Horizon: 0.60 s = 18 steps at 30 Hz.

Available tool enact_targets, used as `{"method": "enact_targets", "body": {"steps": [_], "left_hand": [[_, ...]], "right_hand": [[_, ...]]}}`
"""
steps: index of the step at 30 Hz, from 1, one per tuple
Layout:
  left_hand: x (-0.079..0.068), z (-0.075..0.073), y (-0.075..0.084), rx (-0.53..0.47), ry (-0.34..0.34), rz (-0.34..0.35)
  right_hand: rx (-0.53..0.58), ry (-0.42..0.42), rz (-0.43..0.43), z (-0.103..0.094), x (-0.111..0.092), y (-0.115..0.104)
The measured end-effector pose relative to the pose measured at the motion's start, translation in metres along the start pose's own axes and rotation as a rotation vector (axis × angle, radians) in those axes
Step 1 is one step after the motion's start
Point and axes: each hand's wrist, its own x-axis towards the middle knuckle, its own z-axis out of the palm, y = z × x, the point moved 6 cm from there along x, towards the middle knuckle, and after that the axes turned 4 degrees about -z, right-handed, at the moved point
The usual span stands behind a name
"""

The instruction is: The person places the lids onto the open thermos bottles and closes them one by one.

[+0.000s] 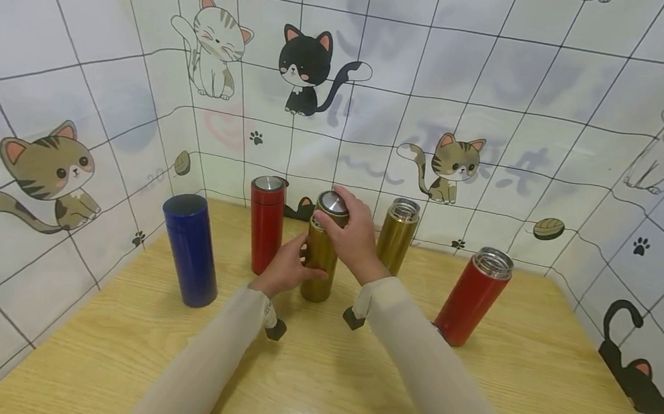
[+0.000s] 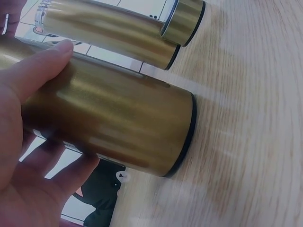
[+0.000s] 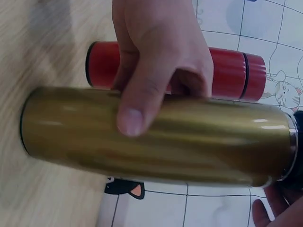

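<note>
A gold thermos (image 1: 318, 266) stands on the table between both hands. My left hand (image 1: 288, 268) grips its body, thumb across the near side. Around the cap (image 1: 332, 202) at its top, my right hand (image 1: 360, 240) curls from the right. A bit of steel neck shows under the cap; how far the cap is screwed on I cannot tell. In the right wrist view, the steel rim sits at the thermos (image 3: 203, 142) mouth, with fingertips (image 3: 261, 213) below it. Behind my right hand is a second gold thermos (image 1: 398, 234), uncapped, its cap (image 2: 183, 22) by its base.
A capped red thermos (image 1: 265, 227) stands just left of the hands, and a blue one (image 1: 190, 253) farther left. To the right is an uncapped red thermos (image 1: 473, 296) with a steel mouth. Cat-patterned walls (image 1: 385, 51) border the wooden table (image 1: 296, 378).
</note>
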Motion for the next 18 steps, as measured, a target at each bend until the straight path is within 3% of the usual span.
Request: {"method": "enact_targets", "body": {"steps": [11,18], "left_hand": [[-0.0025,0.0005,-0.0011,-0.005,-0.041,0.005],[-0.007,0.0016,0.0024,-0.018,-0.063,0.001]], "right_hand": [[-0.037,-0.161,0.022,0.0029,0.0056,-0.0003],[0.033,-0.199,0.009,0.0042,0.0003,0.0042]]}}
